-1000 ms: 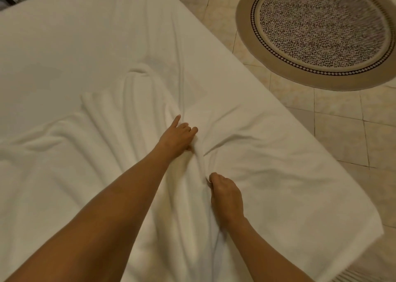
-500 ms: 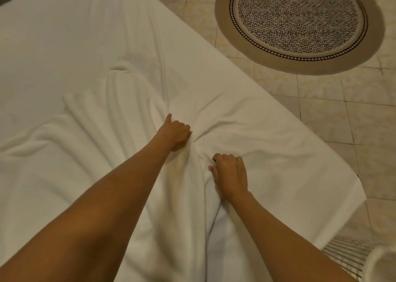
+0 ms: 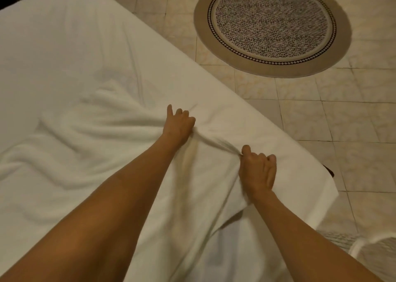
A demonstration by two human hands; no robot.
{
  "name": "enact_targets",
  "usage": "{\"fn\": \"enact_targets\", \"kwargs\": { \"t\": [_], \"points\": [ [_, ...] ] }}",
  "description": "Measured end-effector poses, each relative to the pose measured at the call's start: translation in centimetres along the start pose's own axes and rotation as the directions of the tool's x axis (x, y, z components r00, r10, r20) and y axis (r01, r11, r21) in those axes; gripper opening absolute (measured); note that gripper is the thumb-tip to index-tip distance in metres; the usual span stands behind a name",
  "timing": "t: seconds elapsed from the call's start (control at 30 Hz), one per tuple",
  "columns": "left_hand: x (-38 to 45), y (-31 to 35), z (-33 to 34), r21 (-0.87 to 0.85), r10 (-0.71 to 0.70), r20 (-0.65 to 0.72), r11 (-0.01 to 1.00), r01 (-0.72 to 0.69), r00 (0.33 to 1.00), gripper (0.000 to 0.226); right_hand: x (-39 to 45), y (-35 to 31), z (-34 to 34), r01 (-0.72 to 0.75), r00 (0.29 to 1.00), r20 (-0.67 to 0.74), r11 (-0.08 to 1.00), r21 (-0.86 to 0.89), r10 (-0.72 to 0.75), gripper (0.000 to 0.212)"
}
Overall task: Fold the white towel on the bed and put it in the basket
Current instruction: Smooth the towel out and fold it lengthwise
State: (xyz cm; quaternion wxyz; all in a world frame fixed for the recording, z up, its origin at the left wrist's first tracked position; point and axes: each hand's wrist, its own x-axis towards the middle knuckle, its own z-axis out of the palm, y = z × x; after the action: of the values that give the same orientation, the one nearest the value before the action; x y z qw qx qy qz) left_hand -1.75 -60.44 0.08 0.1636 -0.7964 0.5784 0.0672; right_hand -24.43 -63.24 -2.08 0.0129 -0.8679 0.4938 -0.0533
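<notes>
A white terry towel (image 3: pixel 81 144) lies rumpled across the white bed (image 3: pixel 64 46), its folds running left from my hands. My left hand (image 3: pixel 179 124) pinches the towel's edge near the middle of the bed, fingers curled. My right hand (image 3: pixel 258 168) grips the same edge further right, near the bed's corner, fist closed on the cloth. The stretch of towel between the two hands is pulled taut into a ridge. A white basket (image 3: pixel 372 251) shows partly at the lower right corner, on the floor.
The bed's right edge runs diagonally from top left to the corner (image 3: pixel 330 187). Beige floor tiles (image 3: pixel 321 121) lie beyond it. A round patterned rug (image 3: pixel 272 25) sits on the floor at the upper right.
My right hand has moved right, away from my left hand, pulling the towel's edge out between them. The view has shifted, and the basket shows more at the lower right.
</notes>
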Motion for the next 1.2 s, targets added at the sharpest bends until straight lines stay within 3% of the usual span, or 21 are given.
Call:
{"fn": "enact_targets", "kwargs": {
  "t": [0.13, 0.27, 0.4, 0.47, 0.63, 0.8, 0.97, 1.2],
  "points": [
    [1.7, 3.2, 1.0, -0.118, -0.083, -0.135, 0.991, 0.067, 0.987, 0.05, 1.4, 2.1, 1.2, -0.008, 1.0, -0.014, 0.99, -0.137, 0.006, 0.026],
    [0.7, 6.1, 4.5, -0.186, -0.097, -0.191, 0.981, 0.061, 0.977, 0.064, 0.1, 3.3, 4.7, 0.004, 1.0, -0.015, 0.996, -0.094, -0.005, 0.039],
    [-0.9, 8.5, 7.3, -0.334, -0.112, -0.117, 0.94, 0.067, 0.987, 0.071, -2.5, 2.5, 5.9, 0.114, 0.981, 0.147, 0.991, 0.074, -0.124, 0.054],
    [-1.1, 9.1, 8.8, -0.394, -0.078, -0.038, 0.917, 0.057, 0.996, 0.076, -3.6, 2.9, 6.7, 0.081, 0.968, 0.223, 0.987, 0.138, -0.111, 0.057],
    [-0.6, 8.8, 10.0, -0.409, -0.048, -0.068, 0.912, 0.016, 0.997, 0.076, -4.0, 3.7, 8.2, 0.013, 0.965, 0.256, 0.984, 0.18, -0.059, 0.057],
    [-0.7, 8.3, 8.7, -0.43, -0.016, -0.013, 0.903, 0.009, 1.0, 0.082, -3.7, 3.5, 7.8, 0.003, 0.954, 0.293, 0.985, 0.172, -0.055, 0.059],
    [-1.3, 3.1, 7.5, -0.343, 0.051, -0.092, 0.936, -0.079, 0.994, 0.074, -1.4, 2.0, 6.6, -0.014, 0.957, 0.286, 0.982, 0.187, -0.041, 0.064],
    [-0.1, -12.5, 8.2, -0.319, -0.261, -0.096, 0.922, 0.219, 0.961, 0.073, 6.5, -9.3, 7.3, 0.273, 0.927, 0.194, 0.932, 0.237, -0.32, 0.058]
  ]
}}
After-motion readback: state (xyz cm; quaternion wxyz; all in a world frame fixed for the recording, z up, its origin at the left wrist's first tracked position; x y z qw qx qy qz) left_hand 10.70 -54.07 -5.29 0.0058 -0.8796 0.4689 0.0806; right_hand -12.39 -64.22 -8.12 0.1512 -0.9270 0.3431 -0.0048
